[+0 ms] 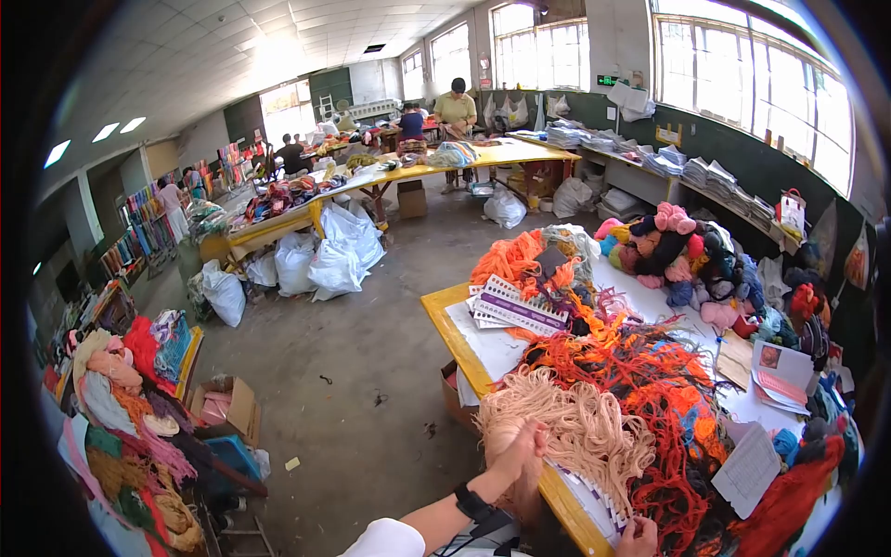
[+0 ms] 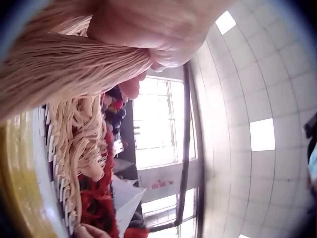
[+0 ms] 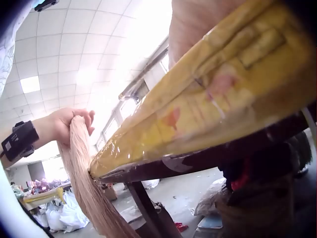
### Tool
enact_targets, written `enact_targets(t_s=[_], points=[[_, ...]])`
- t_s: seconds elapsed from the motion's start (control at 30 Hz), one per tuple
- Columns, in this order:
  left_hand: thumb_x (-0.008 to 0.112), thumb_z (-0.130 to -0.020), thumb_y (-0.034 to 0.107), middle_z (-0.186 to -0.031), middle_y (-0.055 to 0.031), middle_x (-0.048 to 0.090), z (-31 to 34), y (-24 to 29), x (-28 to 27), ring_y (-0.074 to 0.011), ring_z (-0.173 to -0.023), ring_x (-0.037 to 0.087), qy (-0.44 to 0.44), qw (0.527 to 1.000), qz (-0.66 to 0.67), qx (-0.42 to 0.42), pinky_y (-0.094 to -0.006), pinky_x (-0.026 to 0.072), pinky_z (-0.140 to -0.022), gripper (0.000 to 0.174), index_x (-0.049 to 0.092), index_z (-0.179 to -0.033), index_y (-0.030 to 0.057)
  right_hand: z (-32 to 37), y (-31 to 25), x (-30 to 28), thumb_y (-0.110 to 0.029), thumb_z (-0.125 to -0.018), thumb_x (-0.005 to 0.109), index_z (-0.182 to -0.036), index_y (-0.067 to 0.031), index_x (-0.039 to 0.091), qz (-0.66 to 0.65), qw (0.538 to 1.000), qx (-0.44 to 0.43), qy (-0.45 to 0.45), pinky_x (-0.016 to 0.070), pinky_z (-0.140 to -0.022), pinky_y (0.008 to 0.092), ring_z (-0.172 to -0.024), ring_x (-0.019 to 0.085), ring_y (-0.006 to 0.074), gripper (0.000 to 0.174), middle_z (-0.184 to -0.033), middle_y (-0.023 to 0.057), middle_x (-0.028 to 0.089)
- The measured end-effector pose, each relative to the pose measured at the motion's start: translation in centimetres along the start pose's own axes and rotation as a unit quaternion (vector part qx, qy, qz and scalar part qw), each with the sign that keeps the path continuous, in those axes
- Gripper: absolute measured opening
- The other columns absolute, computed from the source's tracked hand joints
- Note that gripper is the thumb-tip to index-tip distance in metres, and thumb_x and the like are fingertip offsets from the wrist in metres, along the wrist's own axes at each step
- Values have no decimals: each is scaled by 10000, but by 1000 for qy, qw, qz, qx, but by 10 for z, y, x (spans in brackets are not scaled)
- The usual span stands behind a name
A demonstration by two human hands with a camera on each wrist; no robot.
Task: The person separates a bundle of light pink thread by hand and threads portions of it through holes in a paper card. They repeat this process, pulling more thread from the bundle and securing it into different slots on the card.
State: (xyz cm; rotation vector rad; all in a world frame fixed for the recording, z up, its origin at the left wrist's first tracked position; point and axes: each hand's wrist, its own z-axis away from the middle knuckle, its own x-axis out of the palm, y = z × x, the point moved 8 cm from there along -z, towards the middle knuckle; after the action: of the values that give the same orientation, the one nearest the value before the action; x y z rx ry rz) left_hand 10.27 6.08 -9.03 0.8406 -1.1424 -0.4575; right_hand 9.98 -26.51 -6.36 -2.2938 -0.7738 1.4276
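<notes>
My left hand [image 1: 522, 455] grips a thick bundle of peach yarn [image 1: 566, 418] at the table's yellow edge. In the left wrist view the fingers of the left hand [image 2: 153, 29] curl round the strands [image 2: 74, 64]. The right wrist view shows that hand [image 3: 67, 124] raised, with the bundle [image 3: 91, 183] hanging from it beside the table edge [image 3: 198, 109]. Near the front corner, my right hand [image 1: 637, 537] pinches a strand end of the peach yarn, over purple-and-white cards [image 1: 594, 497]. The table edge hides most of the right hand [image 3: 203, 25] in its own view.
Orange and red yarn [image 1: 650, 381] lies beyond the peach pile. Sample cards [image 1: 520, 306], a printed sheet [image 1: 748, 471] and coloured yarn balls [image 1: 673, 246] are on the same table. At the left are more skeins [image 1: 121, 408] and a cardboard box [image 1: 232, 408]; people stand at far tables.
</notes>
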Motion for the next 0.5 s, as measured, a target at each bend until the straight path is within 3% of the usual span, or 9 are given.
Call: enact_targets(t_s=[0.13, 0.27, 0.37, 0.43, 0.5], points=[[445, -903, 422, -692, 18, 424, -15, -5, -23, -77, -593, 381, -17, 998, -62, 1, -188, 370, -619, 348, 510, -948, 83, 1, 0, 2, -186, -779, 627, -858, -98, 650, -6, 1000, -12, 10, 477, -657, 309, -745, 605, 233, 120, -839, 63, 635], [446, -903, 411, -771, 17, 472, -44, -89, -41, -75, -667, 429, -11, 992, -78, -95, -202, 391, -655, 347, 526, -991, 85, 3, -3, -1, -183, -781, 623, -856, -95, 648, -6, 1000, -5, 4, 476, -658, 309, -747, 605, 235, 118, -846, 65, 636], [435, -906, 406, -900, -13, 527, -6, -47, 1, -105, -827, 486, 35, 961, -273, -12, -231, 401, -762, 379, 520, -1045, 63, 3, -6, -2, -180, -783, 617, -848, -93, 645, -4, 1000, -5, 1, 476, -663, 311, -757, 606, 237, 112, -855, 69, 636], [455, -885, 433, -1010, -81, 549, -73, -147, -54, -179, -1003, 475, -66, 968, -242, 21, -275, 352, -895, 417, 522, -1046, 55, 2, -8, -5, -179, -784, 614, -843, -93, 643, 0, 1000, 4, 2, 477, -671, 312, -767, 607, 240, 108, -863, 72, 636], [441, -883, 440, -1023, -112, 549, -19, -76, -11, -222, -1035, 463, -47, 931, -363, -7, -303, 324, -936, 417, 528, -1027, 59, 1, -4, -2, -182, -785, 611, -840, -93, 640, -15, 1000, -2, 6, 479, -680, 312, -781, 607, 243, 108, -871, 76, 636]])
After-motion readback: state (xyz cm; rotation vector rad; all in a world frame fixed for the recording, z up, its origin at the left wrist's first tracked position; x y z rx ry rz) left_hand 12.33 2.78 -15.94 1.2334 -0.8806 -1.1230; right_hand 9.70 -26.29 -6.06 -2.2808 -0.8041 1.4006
